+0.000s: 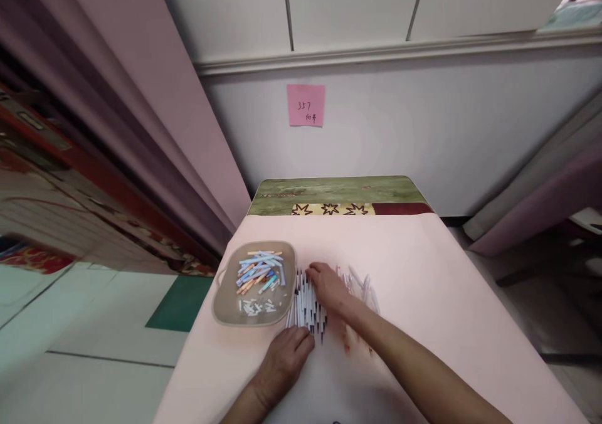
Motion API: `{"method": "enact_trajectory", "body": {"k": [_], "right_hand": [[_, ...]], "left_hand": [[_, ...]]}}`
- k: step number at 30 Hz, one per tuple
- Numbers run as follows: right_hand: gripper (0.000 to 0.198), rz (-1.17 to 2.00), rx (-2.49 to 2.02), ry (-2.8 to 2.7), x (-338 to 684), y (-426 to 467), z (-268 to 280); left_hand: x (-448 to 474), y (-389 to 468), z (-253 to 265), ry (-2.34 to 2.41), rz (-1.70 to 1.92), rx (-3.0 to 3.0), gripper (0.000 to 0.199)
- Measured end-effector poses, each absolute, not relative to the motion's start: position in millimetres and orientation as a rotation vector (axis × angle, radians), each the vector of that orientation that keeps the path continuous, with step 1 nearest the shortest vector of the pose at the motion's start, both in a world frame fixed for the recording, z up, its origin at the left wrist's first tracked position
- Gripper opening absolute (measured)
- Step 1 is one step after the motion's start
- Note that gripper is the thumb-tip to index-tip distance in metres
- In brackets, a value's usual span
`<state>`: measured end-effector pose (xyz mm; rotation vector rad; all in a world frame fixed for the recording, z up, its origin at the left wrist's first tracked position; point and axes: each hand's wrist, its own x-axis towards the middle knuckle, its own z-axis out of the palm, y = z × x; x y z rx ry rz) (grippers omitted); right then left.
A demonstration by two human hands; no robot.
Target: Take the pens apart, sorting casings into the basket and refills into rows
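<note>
Several slim white sticks with dark tips, looking like pen refills (305, 305), lie side by side in a bunch on the pink-covered table. At the bunch's near end is my left hand (288, 354), its fingers curled together against the lower ends. My right hand (329, 286) reaches across to the far end, fingers bent down over the upper right of the bunch. The fingertips of both hands are partly hidden. Just right of my right hand lie clear, pinkish pen parts (367, 289), partly covered by my forearm.
A beige tray (223, 305) stands left of the bunch, holding blue and orange pen barrels (258, 270) and small white pieces (256, 307). Beyond the pink cover (376, 236) shows a green patterned tabletop (329, 189). A wall with a pink note (305, 105) rises behind.
</note>
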<state>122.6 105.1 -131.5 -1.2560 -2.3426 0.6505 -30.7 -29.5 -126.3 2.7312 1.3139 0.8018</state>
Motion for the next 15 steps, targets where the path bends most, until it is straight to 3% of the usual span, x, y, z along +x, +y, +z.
{"method": "enact_trajectory", "body": {"k": [5,10,15], "right_hand": [[0.046,0.625,-1.301,-2.305,123,104,-132],[0.036,0.665,-1.154,-2.358,102,126,-132],[0.035,0.708,-1.002,-2.409,101,108,-132]], "left_hand": [[-26,-40,-126,1.204,0.718,2.731,0.019],[-7,-50,-125,0.963,0.603,2.771,0.020],[-9,-29,-123,1.012,0.656,2.547,0.016]]}}
